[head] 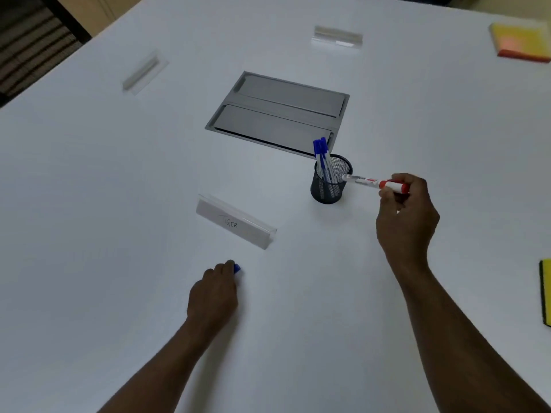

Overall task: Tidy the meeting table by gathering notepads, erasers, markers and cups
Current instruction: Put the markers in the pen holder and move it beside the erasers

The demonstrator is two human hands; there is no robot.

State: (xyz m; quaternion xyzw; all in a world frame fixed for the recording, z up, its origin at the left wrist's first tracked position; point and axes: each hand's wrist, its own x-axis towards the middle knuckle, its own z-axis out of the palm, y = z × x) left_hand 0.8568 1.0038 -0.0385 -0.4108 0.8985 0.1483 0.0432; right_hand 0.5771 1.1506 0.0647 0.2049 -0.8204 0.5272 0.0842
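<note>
While we look down over the white meeting table [104, 189], these lines hold:

Right hand: our right hand [407, 213] has its fingers curled round the red-capped end of a red whiteboard marker [374, 182], pinching it near the cap.
Red marker, place: it sticks out leftward from the grip, its free white end over the rim of the black mesh pen cup [329, 184].
Red marker, axis: long axis nearly level, running left to right, cap end toward the hand and slightly lower in view; the barrel end points at the cup.
Pen cup: upright, just in front of the grey cable hatch [280, 110], with blue-capped markers [323, 159] standing in it, caps up, leaning left.
Left hand: our left hand [213, 293] lies knuckles up on the table, fingers curled over a blue-capped item [237, 268]; only its blue tip shows past the fingertips, so we cannot tell its full length.
Blue item, direction: the visible tip points away from us and rightward.
Name card: a clear holder marked "TIGER" [235, 223] sits between left hand and cup.
Far right: a yellow sticky-note pad [520, 41].
Right edge: a yellow and black eraser [546, 293].
</note>
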